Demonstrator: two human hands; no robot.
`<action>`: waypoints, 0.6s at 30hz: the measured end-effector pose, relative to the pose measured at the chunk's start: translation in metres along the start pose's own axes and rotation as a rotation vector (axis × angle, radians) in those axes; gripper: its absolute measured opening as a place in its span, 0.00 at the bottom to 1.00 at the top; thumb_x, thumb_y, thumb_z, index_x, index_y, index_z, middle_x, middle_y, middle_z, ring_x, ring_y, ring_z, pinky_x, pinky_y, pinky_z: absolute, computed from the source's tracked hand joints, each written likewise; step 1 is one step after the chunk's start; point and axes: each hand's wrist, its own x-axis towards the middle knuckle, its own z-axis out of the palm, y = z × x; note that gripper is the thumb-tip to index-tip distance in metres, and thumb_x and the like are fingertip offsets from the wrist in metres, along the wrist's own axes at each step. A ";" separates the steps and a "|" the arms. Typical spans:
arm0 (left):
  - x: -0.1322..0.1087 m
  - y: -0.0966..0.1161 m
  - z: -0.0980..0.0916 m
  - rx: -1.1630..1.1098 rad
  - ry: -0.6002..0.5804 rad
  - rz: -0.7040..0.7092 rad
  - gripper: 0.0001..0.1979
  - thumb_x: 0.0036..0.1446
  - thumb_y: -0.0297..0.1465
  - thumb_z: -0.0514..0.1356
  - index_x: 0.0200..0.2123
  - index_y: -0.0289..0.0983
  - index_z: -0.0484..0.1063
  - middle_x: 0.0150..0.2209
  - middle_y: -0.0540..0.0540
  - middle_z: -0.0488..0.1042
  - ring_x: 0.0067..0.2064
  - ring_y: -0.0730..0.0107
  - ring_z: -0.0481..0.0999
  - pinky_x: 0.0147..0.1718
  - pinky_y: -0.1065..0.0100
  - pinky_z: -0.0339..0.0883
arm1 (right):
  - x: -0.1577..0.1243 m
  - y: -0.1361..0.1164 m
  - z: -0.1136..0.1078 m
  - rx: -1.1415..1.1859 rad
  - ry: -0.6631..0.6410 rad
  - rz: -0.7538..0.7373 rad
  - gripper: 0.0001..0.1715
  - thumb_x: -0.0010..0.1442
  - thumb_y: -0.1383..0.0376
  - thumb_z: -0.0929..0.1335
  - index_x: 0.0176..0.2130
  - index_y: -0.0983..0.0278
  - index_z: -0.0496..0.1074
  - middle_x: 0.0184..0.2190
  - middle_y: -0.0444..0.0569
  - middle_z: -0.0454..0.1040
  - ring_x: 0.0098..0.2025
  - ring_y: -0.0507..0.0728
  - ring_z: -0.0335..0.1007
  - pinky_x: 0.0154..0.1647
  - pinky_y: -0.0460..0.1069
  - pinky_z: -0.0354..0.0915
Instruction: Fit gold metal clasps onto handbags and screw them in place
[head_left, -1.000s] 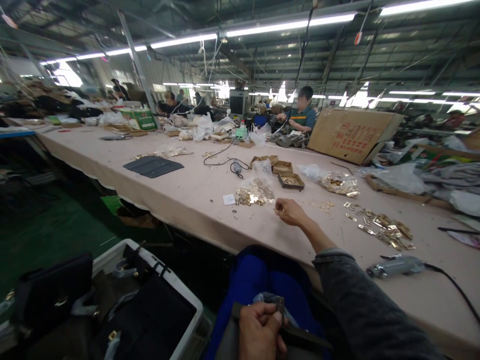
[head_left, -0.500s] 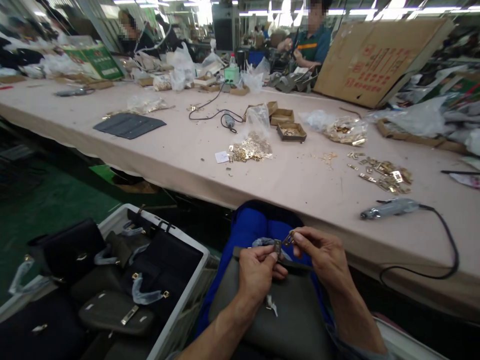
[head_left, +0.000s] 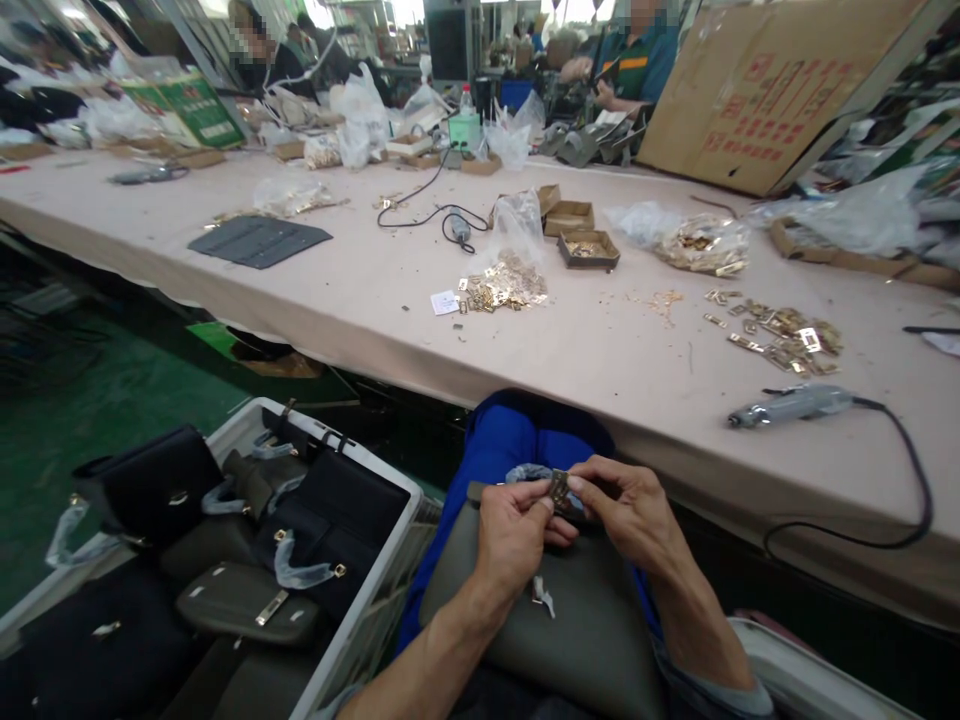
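On my lap lies an olive-grey handbag, with a plastic-wrapped handle at its far edge and a white-wrapped clasp on its front. My left hand pinches the edge of the bag's flap between thumb and fingers. A small gold metal fitting sits against the flap there, between both hands' fingertips. From the right, my right hand grips this fitting with thumb and forefinger. The fingers partly hide how fitting and flap meet.
At left, a white crate holds several dark handbags. On the table are a corded electric screwdriver, a pile of gold fittings, more fittings by a plastic bag, and a small box. A co-worker sits across.
My right hand has moved left and brought the gold fitting against the flap at my left fingertips. Before, it was held apart. The view has tilted slightly.
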 end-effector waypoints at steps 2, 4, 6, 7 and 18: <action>0.000 0.000 0.000 0.004 -0.001 -0.002 0.20 0.56 0.31 0.64 0.48 0.24 0.81 0.25 0.38 0.81 0.23 0.68 0.80 0.25 0.72 0.77 | 0.000 0.001 -0.005 -0.056 -0.010 0.031 0.16 0.64 0.55 0.69 0.33 0.62 0.79 0.25 0.46 0.73 0.28 0.56 0.67 0.29 0.48 0.61; 0.000 0.000 0.000 0.004 0.003 0.005 0.20 0.56 0.31 0.64 0.49 0.24 0.81 0.25 0.38 0.82 0.23 0.68 0.81 0.26 0.72 0.78 | -0.002 0.001 -0.010 -0.120 0.021 0.034 0.17 0.63 0.54 0.69 0.32 0.62 0.79 0.25 0.46 0.73 0.28 0.56 0.66 0.29 0.49 0.60; 0.000 0.000 0.001 0.004 0.017 0.015 0.21 0.55 0.32 0.66 0.48 0.24 0.81 0.25 0.39 0.81 0.23 0.67 0.81 0.25 0.72 0.78 | -0.004 0.000 -0.014 -0.159 0.065 0.014 0.17 0.63 0.54 0.69 0.32 0.62 0.78 0.26 0.46 0.74 0.28 0.56 0.66 0.30 0.49 0.60; 0.000 0.000 0.002 0.005 0.024 0.020 0.21 0.54 0.33 0.67 0.48 0.24 0.81 0.25 0.39 0.81 0.23 0.67 0.81 0.25 0.72 0.78 | -0.005 -0.002 -0.015 -0.163 0.079 0.005 0.16 0.64 0.54 0.68 0.32 0.62 0.78 0.26 0.46 0.74 0.29 0.56 0.66 0.30 0.49 0.60; 0.002 -0.001 0.005 0.020 0.040 0.016 0.19 0.50 0.31 0.70 0.45 0.25 0.82 0.23 0.40 0.80 0.22 0.67 0.79 0.23 0.73 0.76 | -0.005 0.000 -0.012 -0.011 0.076 0.011 0.20 0.66 0.49 0.68 0.37 0.63 0.78 0.24 0.47 0.73 0.28 0.56 0.68 0.30 0.49 0.63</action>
